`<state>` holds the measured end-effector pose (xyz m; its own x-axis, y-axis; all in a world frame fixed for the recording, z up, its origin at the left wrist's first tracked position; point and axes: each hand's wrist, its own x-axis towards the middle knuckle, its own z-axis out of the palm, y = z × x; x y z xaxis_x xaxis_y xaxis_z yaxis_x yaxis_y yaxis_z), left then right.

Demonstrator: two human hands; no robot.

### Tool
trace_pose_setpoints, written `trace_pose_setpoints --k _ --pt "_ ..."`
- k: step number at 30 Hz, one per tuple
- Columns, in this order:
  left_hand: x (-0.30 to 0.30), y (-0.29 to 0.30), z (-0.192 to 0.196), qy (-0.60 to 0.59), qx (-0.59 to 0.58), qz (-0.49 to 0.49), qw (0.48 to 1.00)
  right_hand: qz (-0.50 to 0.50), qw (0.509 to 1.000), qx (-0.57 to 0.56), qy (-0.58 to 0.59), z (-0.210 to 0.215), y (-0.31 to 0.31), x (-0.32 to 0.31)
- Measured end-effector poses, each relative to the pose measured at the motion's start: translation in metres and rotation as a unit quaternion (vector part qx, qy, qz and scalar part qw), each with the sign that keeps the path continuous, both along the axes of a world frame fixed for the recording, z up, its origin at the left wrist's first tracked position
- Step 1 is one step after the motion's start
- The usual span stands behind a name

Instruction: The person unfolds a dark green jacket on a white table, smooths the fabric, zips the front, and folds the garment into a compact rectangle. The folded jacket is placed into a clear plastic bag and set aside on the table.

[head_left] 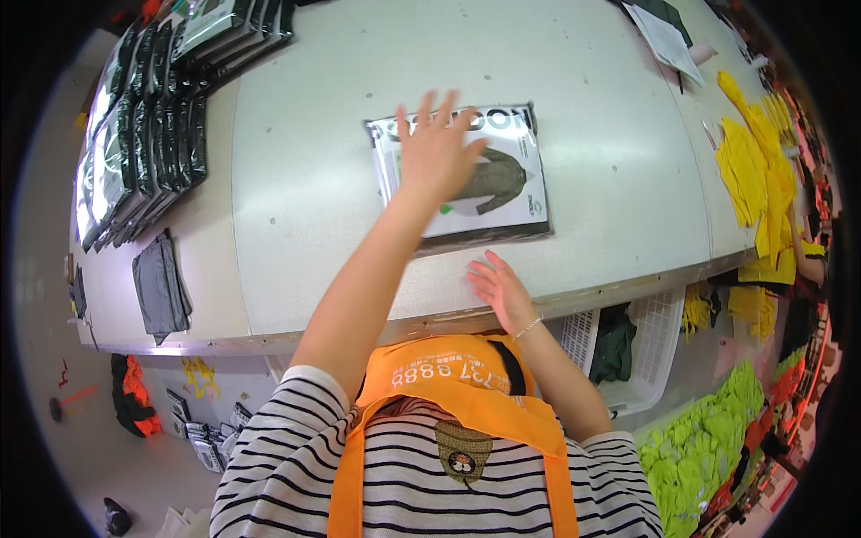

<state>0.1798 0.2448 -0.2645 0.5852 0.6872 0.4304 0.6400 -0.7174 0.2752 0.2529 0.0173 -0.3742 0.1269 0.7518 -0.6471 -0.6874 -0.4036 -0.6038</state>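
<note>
A flat plastic-wrapped garment package (505, 184) lies on the pale worktable (314, 152) in front of me. Its white printed card pictures a dark green long-sleeved garment. My left hand (437, 154) is over the package's left part, fingers spread and slightly blurred; whether the palm presses on it I cannot tell. Below the package, by the table's front edge, my right hand (502, 289) is open with its fingers stretched out. It holds nothing and stays apart from the package.
Similar packages form a tall stack (148, 134) at the far left. A folded grey garment (161, 285) lies nearer. Papers (665, 40) and yellow cloth pieces (749, 170) are on the right. Under the table edge stands a white basket (653, 359) beside bright green cloth (704, 439).
</note>
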Motion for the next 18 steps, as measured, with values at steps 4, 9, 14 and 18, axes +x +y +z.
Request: trace_pose_setpoints --k 4,9,14,18 --pt "-0.05 -0.008 -0.113 0.097 -0.164 0.142 0.971 0.022 1.0 -0.016 -0.004 -0.007 0.022 -0.036" --pt "-0.107 -0.084 -0.089 -0.003 -0.347 0.147 0.926 -0.084 0.987 -0.111 -0.085 0.005 0.03 -0.053" --pt "-0.224 -0.078 -0.09 -0.246 -0.309 0.219 0.892 -0.02 0.996 -0.027 -0.079 0.043 0.052 -0.013" --pt "-0.347 -0.033 -0.144 -0.125 -0.158 0.378 0.904 0.152 0.983 0.07 -0.07 0.099 0.137 0.008"
